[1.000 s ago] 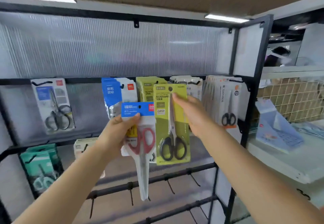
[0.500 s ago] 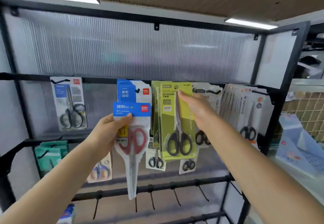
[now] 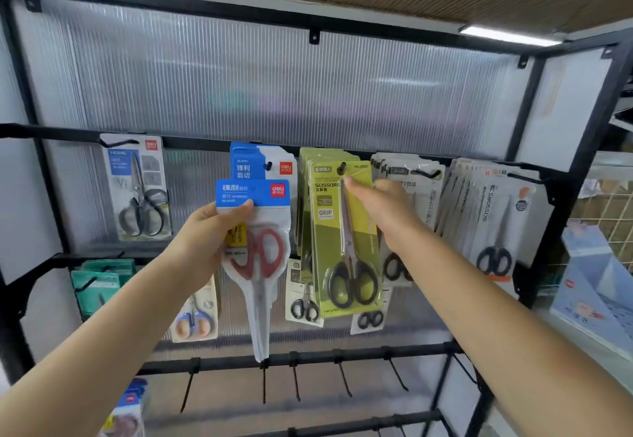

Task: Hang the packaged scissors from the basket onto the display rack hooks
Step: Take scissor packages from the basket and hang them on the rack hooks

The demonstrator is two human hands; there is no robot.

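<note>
Our left fingers (image 3: 239,205) curl round the blue header of a red-handled scissors pack (image 3: 255,231), the thumb lying over the card's lower edge, so the left hand (image 3: 202,241) grips it in front of the rack with its blades pointing down; our right hand (image 3: 383,210) reaches to the green scissors pack (image 3: 342,238), its fingertips pressed against the card's upper part just below the hanging hole, the fingers fairly straight rather than wrapped round it; that green pack sits on a hook (image 3: 340,166) at the front of a row of like packs; just left of it, behind the pack we hold, we see a blue-headed stack (image 3: 255,164) on its own hook; to the right hang white scissors packs (image 3: 407,176) and, further along, a fanned row of grey ones (image 3: 493,217); far left a single black-handled pack (image 3: 138,190) hangs alone; lower down we make out green packs (image 3: 99,282) and a small blue-handled pair (image 3: 195,316); below these a bar of bare hooks (image 3: 342,382) crosses the black display rack (image 3: 534,101), backed by ribbed translucent panels.
</note>
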